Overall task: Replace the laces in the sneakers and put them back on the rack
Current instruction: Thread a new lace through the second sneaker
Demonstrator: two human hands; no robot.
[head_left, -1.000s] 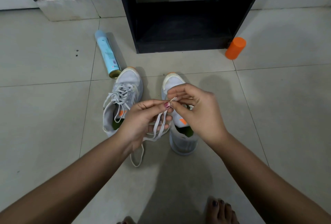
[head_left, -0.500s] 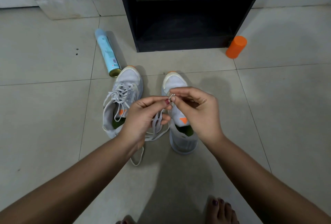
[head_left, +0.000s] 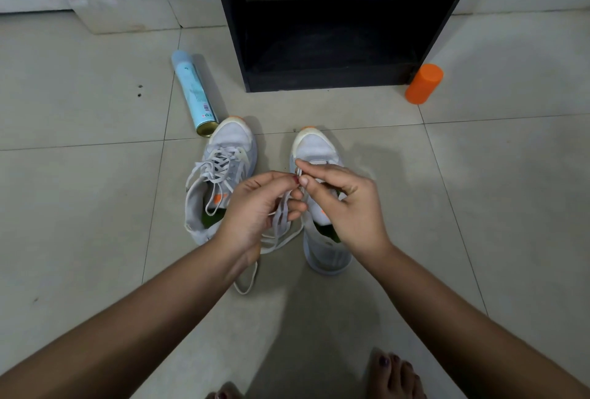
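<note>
Two pale grey sneakers with orange toe tips stand side by side on the tiled floor. The left sneaker (head_left: 223, 175) is laced, its laces loose. The right sneaker (head_left: 319, 149) shows no lacing where it is visible; my hands hide its middle. A loose white lace (head_left: 281, 223) hangs in loops from my hands down to the floor. My left hand (head_left: 258, 210) pinches the lace near its end. My right hand (head_left: 344, 203) pinches the lace tip beside it, above the right sneaker's tongue. The black rack (head_left: 329, 25) stands behind the sneakers, its lower shelf bare.
A light blue spray can (head_left: 193, 95) lies on the floor left of the rack, its base by the left sneaker's toe. An orange cylinder (head_left: 424, 83) lies at the rack's right front corner. My bare toes (head_left: 392, 373) show at the bottom edge.
Both hands have stayed together above the right sneaker, shifting slightly away from me while working the lace tip. The sneakers have not moved.
</note>
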